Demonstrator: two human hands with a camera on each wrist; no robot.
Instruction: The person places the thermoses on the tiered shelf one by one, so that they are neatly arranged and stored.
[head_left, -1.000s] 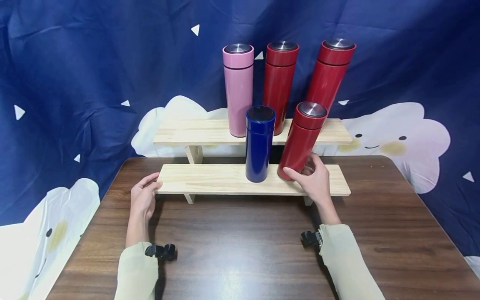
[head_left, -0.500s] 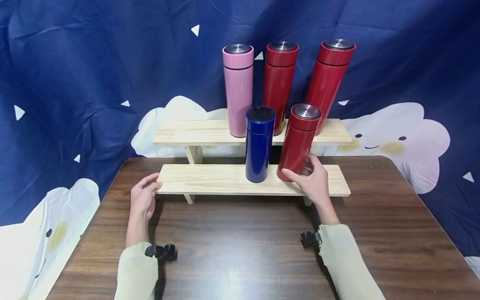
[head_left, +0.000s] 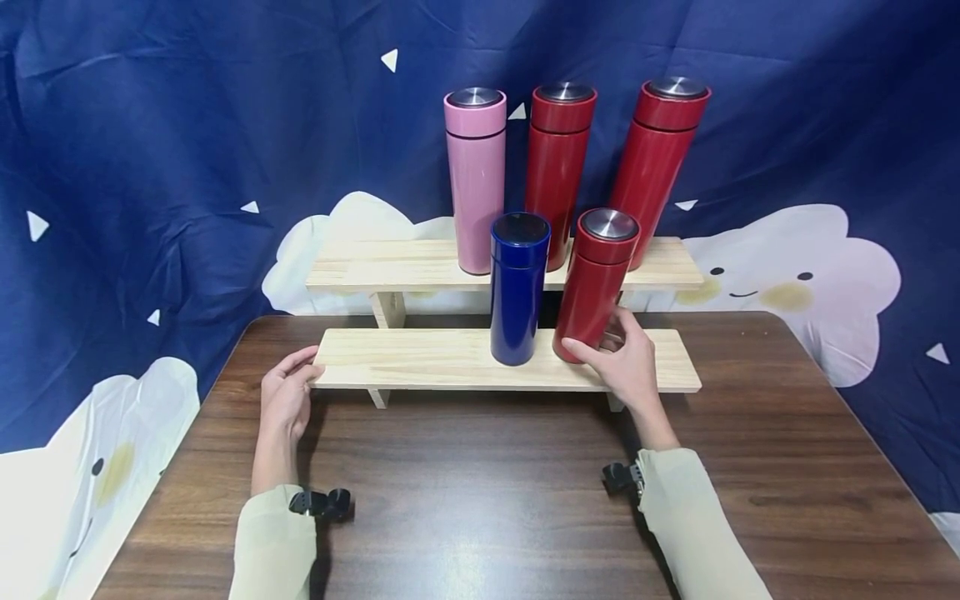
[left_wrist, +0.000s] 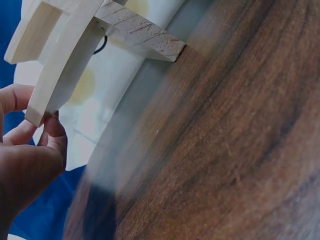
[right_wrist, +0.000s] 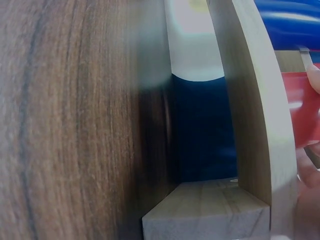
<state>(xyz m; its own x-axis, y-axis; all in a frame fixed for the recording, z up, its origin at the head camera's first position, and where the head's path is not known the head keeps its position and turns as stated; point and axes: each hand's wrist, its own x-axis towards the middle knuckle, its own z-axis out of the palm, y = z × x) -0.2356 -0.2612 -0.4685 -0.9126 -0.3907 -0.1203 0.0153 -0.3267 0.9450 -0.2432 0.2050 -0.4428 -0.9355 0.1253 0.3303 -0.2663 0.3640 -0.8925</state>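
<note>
My right hand (head_left: 632,367) holds a red thermos bottle (head_left: 596,287) low on its body, thumb in front. That bottle stands on the lower board of a two-step wooden shelf (head_left: 405,357), just right of a shorter-looking blue thermos bottle (head_left: 517,304). At the board's left end, my left hand (head_left: 287,398) pinches the edge between thumb and fingers; the left wrist view shows the board end (left_wrist: 37,112) between them. In the right wrist view the red bottle (right_wrist: 302,107) is partly cut off, with only bits of the hand beside it.
On the upper board (head_left: 375,262) stand a pink thermos bottle (head_left: 477,183) and two red ones, one (head_left: 558,183) in the middle and another (head_left: 656,175) at the right. The shelf rests on a brown wooden table (head_left: 465,483); a blue cloud-patterned curtain (head_left: 225,108) hangs behind.
The held red bottle has shifted slightly left and straightened up, its top moving nearer the blue bottle. My right hand moved slightly left with it; the left hand stayed on the board end.
</note>
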